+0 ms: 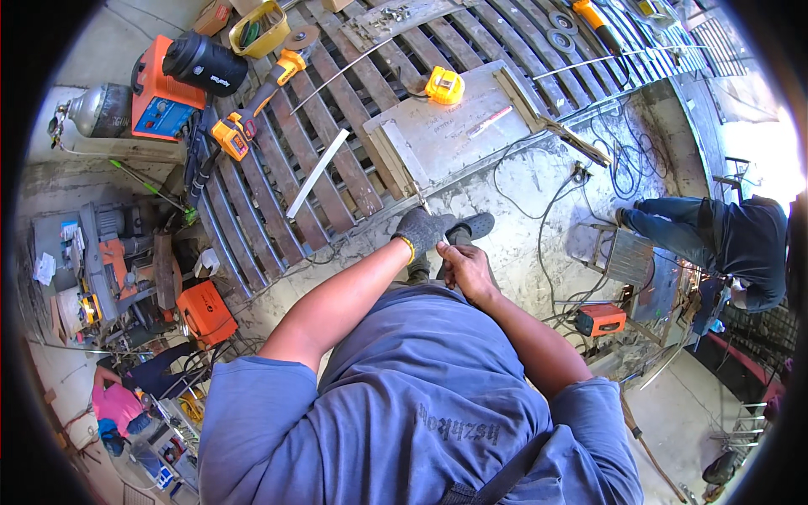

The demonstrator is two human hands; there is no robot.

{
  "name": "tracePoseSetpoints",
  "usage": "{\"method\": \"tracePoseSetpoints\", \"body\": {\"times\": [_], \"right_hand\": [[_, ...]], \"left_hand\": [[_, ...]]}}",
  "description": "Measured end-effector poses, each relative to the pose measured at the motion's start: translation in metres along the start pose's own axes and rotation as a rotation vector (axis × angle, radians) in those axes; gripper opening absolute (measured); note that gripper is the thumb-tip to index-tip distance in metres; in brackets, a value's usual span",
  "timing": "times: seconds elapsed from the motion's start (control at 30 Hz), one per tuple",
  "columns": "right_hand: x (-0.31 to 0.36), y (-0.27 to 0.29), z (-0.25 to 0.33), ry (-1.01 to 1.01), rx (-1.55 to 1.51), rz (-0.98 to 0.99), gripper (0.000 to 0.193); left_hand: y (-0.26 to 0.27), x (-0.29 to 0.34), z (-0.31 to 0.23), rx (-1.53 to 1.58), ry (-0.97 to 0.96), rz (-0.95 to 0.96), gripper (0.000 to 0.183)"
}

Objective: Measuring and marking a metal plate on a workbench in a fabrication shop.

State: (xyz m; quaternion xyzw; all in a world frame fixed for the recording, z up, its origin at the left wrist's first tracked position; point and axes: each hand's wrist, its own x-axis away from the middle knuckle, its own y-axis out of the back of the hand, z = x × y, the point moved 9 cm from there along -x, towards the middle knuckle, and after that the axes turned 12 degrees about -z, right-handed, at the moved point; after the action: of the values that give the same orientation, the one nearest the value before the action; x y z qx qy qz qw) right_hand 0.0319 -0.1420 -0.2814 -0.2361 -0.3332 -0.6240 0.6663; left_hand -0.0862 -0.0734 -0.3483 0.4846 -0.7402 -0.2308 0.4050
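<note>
My left hand (419,235), in a dark grey glove with a yellow cuff, is closed near my waist, at the bench's near edge. A slim rod-like piece (423,200) sticks out past the glove toward the bench; its kind is not clear. My bare right hand (469,269) is closed just right of the glove, its fingertips pinching something small and pale. Ahead lies a flat metal plate (459,139) with handwritten marks, with angled metal pieces along its sides. On it rest a yellow tape measure (444,86) and a red-and-white marker (491,121).
The slatted metal bench (337,109) carries a yellow cordless angle grinder (257,105), a pale metal strip (318,174) and grinding discs (561,29). An orange welding machine (164,88) stands left. Cables (547,227) cross the floor. At right, a co-worker (749,248) bends near sparks.
</note>
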Motion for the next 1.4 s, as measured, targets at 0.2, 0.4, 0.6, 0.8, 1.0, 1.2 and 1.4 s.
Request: {"method": "tracePoseSetpoints", "body": {"times": [0.2, 0.4, 0.6, 0.8, 1.0, 1.2, 1.4], "right_hand": [[-0.004, 0.002, -0.002, -0.050, -0.022, 0.020, 0.052], [-0.008, -0.002, 0.003, -0.120, 0.047, 0.159, 0.051], [-0.017, -0.007, 0.009, -0.160, 0.038, 0.228, 0.042], [-0.029, -0.020, 0.019, -0.126, 0.109, 0.294, 0.043], [-0.036, -0.030, 0.019, -0.148, 0.226, 0.399, 0.053], [-0.037, -0.036, 0.050, -0.087, 0.449, 0.388, 0.067], [-0.031, -0.047, 0.047, 0.041, 0.544, 0.488, 0.065]], "left_hand": [[0.037, 0.027, -0.003, 0.233, 0.383, -0.011, 0.046], [0.171, 0.035, 0.000, -0.122, -0.162, -0.713, 0.064], [0.176, 0.000, 0.006, -0.276, -0.181, -0.466, 0.119], [0.176, 0.005, 0.023, -0.143, -0.209, -0.612, 0.131], [0.179, -0.006, 0.014, -0.175, -0.297, -0.615, 0.132], [0.186, -0.005, 0.008, -0.184, -0.375, -0.649, 0.125], [0.185, -0.005, 0.013, -0.182, -0.420, -0.675, 0.125]]}}
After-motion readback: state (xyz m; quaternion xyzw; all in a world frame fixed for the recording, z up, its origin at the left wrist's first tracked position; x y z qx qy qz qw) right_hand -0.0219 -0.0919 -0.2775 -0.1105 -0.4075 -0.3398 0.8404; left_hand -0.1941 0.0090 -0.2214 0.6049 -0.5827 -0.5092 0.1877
